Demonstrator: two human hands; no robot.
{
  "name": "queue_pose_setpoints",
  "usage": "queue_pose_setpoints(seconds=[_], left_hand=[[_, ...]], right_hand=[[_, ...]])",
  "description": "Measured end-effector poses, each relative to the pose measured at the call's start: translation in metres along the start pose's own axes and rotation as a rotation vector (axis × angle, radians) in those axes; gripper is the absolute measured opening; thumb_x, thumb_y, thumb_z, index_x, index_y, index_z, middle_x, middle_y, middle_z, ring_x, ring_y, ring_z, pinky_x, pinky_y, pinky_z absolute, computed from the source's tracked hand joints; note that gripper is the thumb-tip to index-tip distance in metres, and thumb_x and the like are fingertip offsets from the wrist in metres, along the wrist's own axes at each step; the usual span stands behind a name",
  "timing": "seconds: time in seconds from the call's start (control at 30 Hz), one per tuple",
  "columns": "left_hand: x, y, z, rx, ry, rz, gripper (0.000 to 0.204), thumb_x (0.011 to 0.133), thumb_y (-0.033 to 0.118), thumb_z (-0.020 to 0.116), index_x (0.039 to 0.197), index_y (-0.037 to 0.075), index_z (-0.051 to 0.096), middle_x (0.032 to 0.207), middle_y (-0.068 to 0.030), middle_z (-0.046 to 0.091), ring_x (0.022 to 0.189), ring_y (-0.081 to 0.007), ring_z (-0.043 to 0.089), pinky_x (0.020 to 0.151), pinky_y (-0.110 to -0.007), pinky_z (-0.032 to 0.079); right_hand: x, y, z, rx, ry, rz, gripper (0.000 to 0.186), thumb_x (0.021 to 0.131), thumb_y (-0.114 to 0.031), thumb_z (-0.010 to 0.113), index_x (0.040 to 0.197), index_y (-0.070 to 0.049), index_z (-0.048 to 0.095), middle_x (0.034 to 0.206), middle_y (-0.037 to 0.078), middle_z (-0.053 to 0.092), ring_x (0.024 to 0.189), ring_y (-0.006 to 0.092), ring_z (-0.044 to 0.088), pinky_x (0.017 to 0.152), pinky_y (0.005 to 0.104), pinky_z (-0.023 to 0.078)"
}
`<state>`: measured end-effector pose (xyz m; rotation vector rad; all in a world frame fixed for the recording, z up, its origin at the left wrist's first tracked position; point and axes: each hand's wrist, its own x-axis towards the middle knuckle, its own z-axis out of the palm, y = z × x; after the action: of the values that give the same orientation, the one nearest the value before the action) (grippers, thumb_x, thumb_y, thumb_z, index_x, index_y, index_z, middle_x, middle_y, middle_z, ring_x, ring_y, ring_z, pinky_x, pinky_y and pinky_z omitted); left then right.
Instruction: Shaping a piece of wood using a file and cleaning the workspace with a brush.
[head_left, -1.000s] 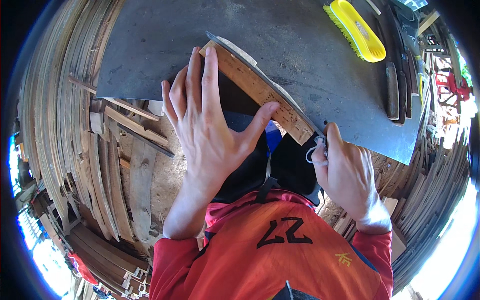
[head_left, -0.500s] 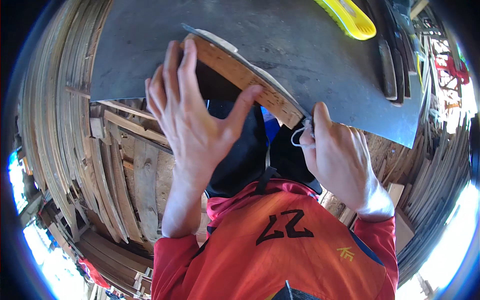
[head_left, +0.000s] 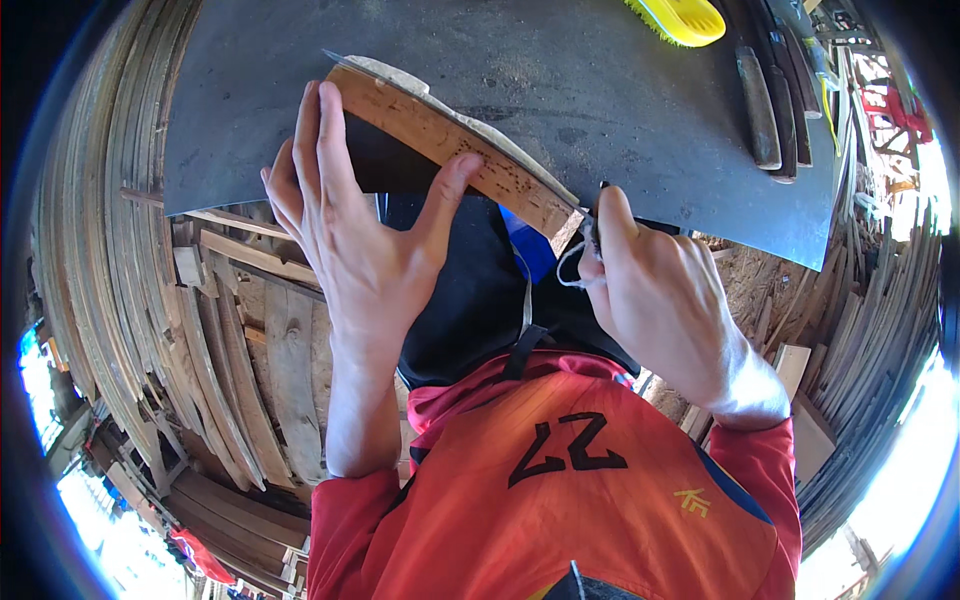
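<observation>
Yellow brush [head_left: 682, 19], chisels [head_left: 768, 95], stacked planks [head_left: 230, 330].

I see a speckled brown wooden strip [head_left: 455, 150] lying slantwise at the dark table's [head_left: 600, 90] near edge, seemingly on edge.

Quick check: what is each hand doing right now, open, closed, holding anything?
Left hand: open, fingers spread, thumb pressing the wooden piece.
Right hand: closed on a small dark tool at the wood's end.

The left hand [head_left: 350, 230] slid left along the plank [head_left: 450, 140], fingers spreading; the right hand [head_left: 660, 290] closed up to its end.
</observation>
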<state>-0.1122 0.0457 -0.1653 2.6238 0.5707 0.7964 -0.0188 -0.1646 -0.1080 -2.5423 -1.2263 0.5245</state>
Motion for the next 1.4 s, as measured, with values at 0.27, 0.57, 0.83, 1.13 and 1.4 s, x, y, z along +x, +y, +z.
queue_pose_setpoints(seconds=[0.27,0.57,0.83,1.13,1.4], left_hand=[[0.001,-0.003,-0.001,-0.005,-0.014,0.013,0.097,0.082,0.042,0.089,0.155,-0.003,0.043,0.156,-0.0227,0.048,0.140,-0.0414,0.042,0.117,-0.051,0.031],[0.002,-0.007,0.000,-0.028,0.010,0.004,0.099,0.078,0.042,0.092,0.153,-0.005,0.047,0.154,-0.0237,0.050,0.138,-0.0409,0.043,0.116,-0.051,0.032],[-0.001,-0.006,0.000,-0.003,-0.011,0.000,0.101,0.080,0.044,0.091,0.153,-0.006,0.044,0.154,-0.0250,0.050,0.139,-0.0411,0.042,0.116,-0.051,0.032],[0.000,-0.009,-0.001,0.038,0.029,0.070,0.099,0.078,0.046,0.091,0.151,-0.006,0.048,0.149,-0.0236,0.054,0.134,-0.0405,0.046,0.114,-0.050,0.035],[0.003,-0.004,-0.002,0.008,0.046,0.041,0.102,0.073,0.048,0.094,0.148,-0.005,0.052,0.147,-0.0194,0.057,0.132,-0.0376,0.048,0.112,-0.049,0.037]], right_hand=[[-0.016,0.006,-0.007,0.034,-0.092,0.089,0.023,0.093,-0.007,0.065,0.098,0.002,0.044,0.064,0.021,0.064,0.057,0.0414,0.067,0.052,0.0492,0.054],[0.004,-0.005,-0.003,-0.051,-0.035,0.001,0.023,0.094,-0.008,0.064,0.101,0.001,0.045,0.064,0.021,0.064,0.055,0.0402,0.066,0.050,0.0485,0.053],[-0.010,-0.003,0.002,-0.109,-0.036,0.106,0.022,0.095,-0.009,0.063,0.103,0.001,0.045,0.060,0.021,0.062,0.053,0.0401,0.066,0.050,0.0487,0.053],[-0.016,-0.002,0.003,-0.110,-0.044,0.081,0.022,0.097,-0.012,0.063,0.104,0.002,0.046,0.059,0.021,0.061,0.053,0.0412,0.066,0.049,0.0498,0.053],[0.000,-0.001,0.003,-0.101,0.032,-0.014,0.021,0.099,-0.012,0.060,0.105,0.003,0.047,0.058,0.021,0.059,0.054,0.0422,0.065,0.051,0.0510,0.051]])
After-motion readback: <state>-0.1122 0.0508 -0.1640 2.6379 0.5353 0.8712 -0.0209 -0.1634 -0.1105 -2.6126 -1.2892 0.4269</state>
